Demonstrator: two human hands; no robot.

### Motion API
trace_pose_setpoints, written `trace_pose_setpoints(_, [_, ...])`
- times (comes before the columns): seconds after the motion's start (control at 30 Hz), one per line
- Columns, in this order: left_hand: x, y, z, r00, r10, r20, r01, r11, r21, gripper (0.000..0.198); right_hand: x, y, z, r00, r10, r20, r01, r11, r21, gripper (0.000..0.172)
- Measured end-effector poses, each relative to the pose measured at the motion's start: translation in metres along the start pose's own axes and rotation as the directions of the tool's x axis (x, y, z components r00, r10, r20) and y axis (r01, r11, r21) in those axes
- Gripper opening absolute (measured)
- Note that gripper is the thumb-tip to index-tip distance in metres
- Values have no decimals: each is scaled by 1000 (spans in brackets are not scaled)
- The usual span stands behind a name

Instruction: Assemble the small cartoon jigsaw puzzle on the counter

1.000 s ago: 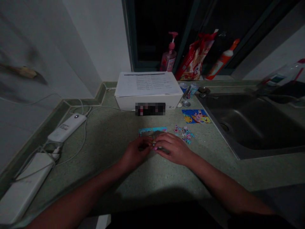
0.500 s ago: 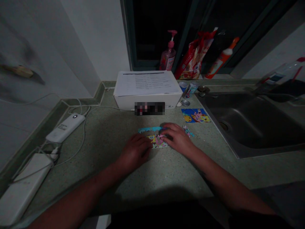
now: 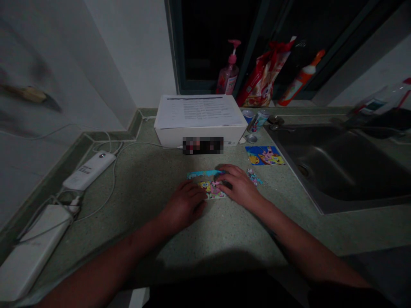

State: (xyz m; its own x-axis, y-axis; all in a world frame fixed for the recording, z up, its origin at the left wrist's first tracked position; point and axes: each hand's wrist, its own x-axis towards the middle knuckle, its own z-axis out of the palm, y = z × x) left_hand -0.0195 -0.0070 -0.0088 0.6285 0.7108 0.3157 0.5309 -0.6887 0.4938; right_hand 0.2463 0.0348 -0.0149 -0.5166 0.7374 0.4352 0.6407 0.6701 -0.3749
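A partly joined jigsaw puzzle (image 3: 212,189) with yellow and pink cartoon figures lies flat on the counter between my hands. Above it runs a blue strip of joined jigsaw pieces (image 3: 203,173), with a gap of bare counter between the two. My left hand (image 3: 188,201) rests over the puzzle's left end, fingers laid flat and covering that part. Over the right end is my right hand (image 3: 239,184), its curved fingers spread and touching the puzzle and the strip's end. Whether a loose piece is under its fingertips is hidden. Loose jigsaw pieces (image 3: 254,176) lie in a small heap beside it.
A blue cartoon picture card (image 3: 265,155) lies by the sink (image 3: 340,167). Behind the puzzle stands a white box (image 3: 201,119) with a printed sheet on top. Cans (image 3: 259,121) stand beside it. A power bank (image 3: 90,170) and cables lie at left.
My left hand has slid very slightly, its fingers shifting over the puzzle's left end. The right hand stays nearly where it was. The whole view has shifted a little.
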Motion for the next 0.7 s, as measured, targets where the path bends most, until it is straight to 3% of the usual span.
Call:
trace_pose_setpoints(0.07, [0, 2, -1, 997, -53, -60, 50, 998, -46, 19, 0, -5, -2, 999, -29, -17, 30, 998, 55, 11])
trace_pose_setpoints(0.17, [1, 6, -1, 958, -251, -138, 217, 951, -219, 17, 1, -18, -4, 997, -79, -25, 82, 984, 155, 12])
trace_pose_setpoints(0.3, [4, 10, 0, 880, -475, -23, 392, 752, -529, 17, 2, -35, -7, 991, -134, 6, 129, 965, 229, 11])
trace_pose_setpoints(0.43, [6, 9, 4, 844, -532, 70, 444, 619, -647, 20, 3, -41, -7, 989, -150, 15, 141, 958, 251, 12])
trace_pose_setpoints(0.53, [5, 8, 6, 843, -535, 55, 433, 614, -660, 21, 2, -41, -4, 996, -87, -26, 91, 962, 259, 18])
trace_pose_setpoints(0.7, [5, 11, 5, 860, -507, 56, 415, 631, -655, 21, 1, -45, 0, 999, -30, -43, 40, 961, 275, 5])
